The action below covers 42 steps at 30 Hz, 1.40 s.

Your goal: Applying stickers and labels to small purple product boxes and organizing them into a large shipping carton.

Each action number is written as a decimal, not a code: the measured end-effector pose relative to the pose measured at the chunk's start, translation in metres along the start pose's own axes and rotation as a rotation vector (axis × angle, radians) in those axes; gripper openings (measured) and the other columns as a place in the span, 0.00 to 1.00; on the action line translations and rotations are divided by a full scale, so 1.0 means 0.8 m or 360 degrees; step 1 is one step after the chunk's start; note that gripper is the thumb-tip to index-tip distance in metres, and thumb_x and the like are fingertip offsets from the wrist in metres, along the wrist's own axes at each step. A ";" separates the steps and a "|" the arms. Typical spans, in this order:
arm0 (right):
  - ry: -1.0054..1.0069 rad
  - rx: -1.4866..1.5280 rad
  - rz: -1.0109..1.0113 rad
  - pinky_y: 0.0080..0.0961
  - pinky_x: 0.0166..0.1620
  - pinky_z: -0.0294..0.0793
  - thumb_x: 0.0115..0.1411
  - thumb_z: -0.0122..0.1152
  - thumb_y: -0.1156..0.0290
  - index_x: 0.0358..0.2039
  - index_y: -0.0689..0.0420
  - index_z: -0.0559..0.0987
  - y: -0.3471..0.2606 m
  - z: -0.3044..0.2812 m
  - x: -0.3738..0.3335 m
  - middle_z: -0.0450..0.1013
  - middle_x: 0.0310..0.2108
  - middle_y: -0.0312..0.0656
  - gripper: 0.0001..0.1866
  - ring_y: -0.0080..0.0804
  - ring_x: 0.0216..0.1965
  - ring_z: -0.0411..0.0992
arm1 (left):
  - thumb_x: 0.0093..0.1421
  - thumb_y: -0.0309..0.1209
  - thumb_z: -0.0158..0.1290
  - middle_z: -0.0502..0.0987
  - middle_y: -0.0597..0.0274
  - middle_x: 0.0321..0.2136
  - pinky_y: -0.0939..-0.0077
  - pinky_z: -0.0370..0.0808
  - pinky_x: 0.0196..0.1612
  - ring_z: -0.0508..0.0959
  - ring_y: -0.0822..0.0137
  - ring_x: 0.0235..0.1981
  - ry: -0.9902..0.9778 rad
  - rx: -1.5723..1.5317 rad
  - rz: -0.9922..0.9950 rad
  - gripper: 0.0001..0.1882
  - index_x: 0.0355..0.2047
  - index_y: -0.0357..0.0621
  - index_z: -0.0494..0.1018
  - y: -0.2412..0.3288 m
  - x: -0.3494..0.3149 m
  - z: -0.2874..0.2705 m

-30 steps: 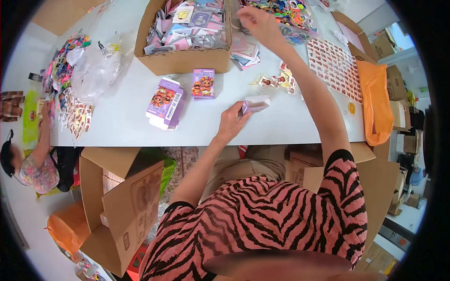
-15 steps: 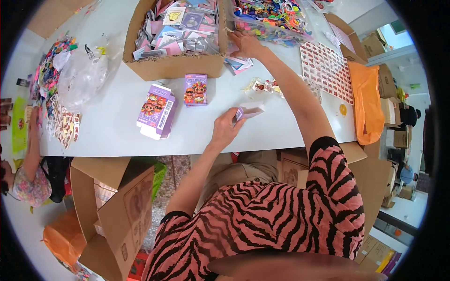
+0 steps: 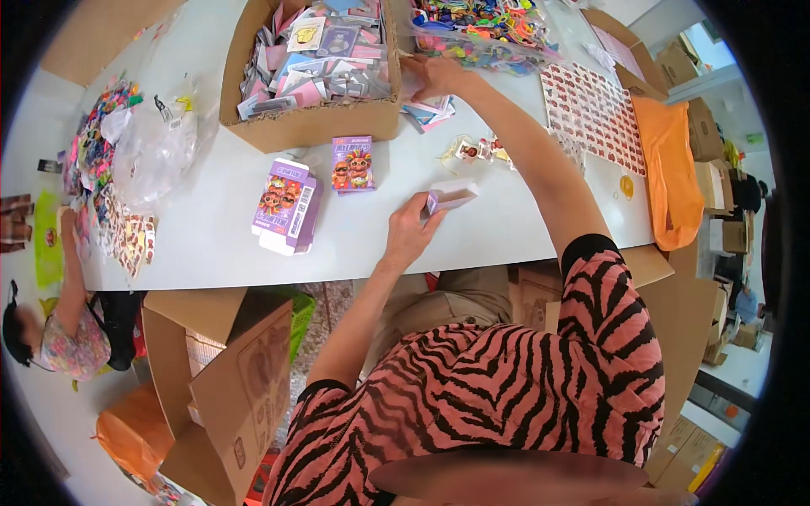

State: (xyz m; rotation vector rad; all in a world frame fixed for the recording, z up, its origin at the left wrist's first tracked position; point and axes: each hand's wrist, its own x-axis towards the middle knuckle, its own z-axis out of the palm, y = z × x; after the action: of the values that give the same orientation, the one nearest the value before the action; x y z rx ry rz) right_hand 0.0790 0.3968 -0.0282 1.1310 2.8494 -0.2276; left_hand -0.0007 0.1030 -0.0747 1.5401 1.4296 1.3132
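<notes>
My left hand [image 3: 410, 229] grips a small purple-and-white box [image 3: 453, 196], its open end tilted up over the table's front part. Stretched far forward, my right hand [image 3: 439, 78] reaches beside the cardboard carton of cards [image 3: 312, 128], fingers spread over a loose pile of cards [image 3: 430, 111]. Its fingertips are partly lost against the carton's side and clear plastic. Left of the held box lie a stack of purple printed cards [image 3: 353, 164] and a larger purple box [image 3: 285, 205] with an open flap. Small figures in clear wrap [image 3: 477, 152] lie near my right forearm.
A clear bag of colourful bands [image 3: 481, 38] sits at the back. To the right are a sticker sheet [image 3: 591, 114] and an orange bag [image 3: 666, 177]. A clear plastic bag [image 3: 156, 156] and small trinkets lie left, near another person's arm [image 3: 72, 261]. Open cartons [image 3: 228, 396] stand below the table edge.
The view has shifted slightly. The held box is turned so more of its opening shows. My right hand stays at the cards beside the carton.
</notes>
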 end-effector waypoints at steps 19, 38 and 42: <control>0.0584 -0.0608 -0.0207 0.36 0.52 0.64 0.44 0.70 0.60 0.55 0.47 0.68 0.003 -0.001 -0.059 0.69 0.43 0.38 0.36 0.38 0.51 0.64 | 0.52 0.26 0.60 0.80 0.54 0.28 0.72 0.76 0.35 0.80 0.64 0.29 -0.0037 0.0018 -0.0092 0.12 0.36 0.35 0.72 0.009 0.002 -0.001; 0.0590 0.0981 -0.0197 0.18 0.33 0.72 0.59 0.60 0.71 0.39 0.59 0.80 -0.083 -0.109 -0.293 0.78 0.30 0.35 0.09 0.19 0.28 0.71 | 0.52 0.28 0.61 0.80 0.53 0.28 0.72 0.76 0.33 0.81 0.63 0.28 -0.0030 0.0022 -0.0102 0.13 0.37 0.38 0.74 -0.004 0.001 0.003; 0.0778 0.0968 -0.0083 0.21 0.26 0.69 0.57 0.59 0.71 0.38 0.56 0.81 -0.084 -0.101 -0.293 0.77 0.26 0.39 0.08 0.26 0.23 0.71 | 0.52 0.28 0.61 0.80 0.53 0.29 0.71 0.76 0.33 0.81 0.63 0.28 -0.0021 0.0001 -0.0067 0.14 0.38 0.38 0.73 -0.005 0.001 0.004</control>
State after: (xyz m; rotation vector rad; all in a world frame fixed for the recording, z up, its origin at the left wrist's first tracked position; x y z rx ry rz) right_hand 0.2026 0.2028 0.0867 1.3533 3.3511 -1.0074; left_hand 0.0011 0.1054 -0.0795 1.5084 1.4467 1.2754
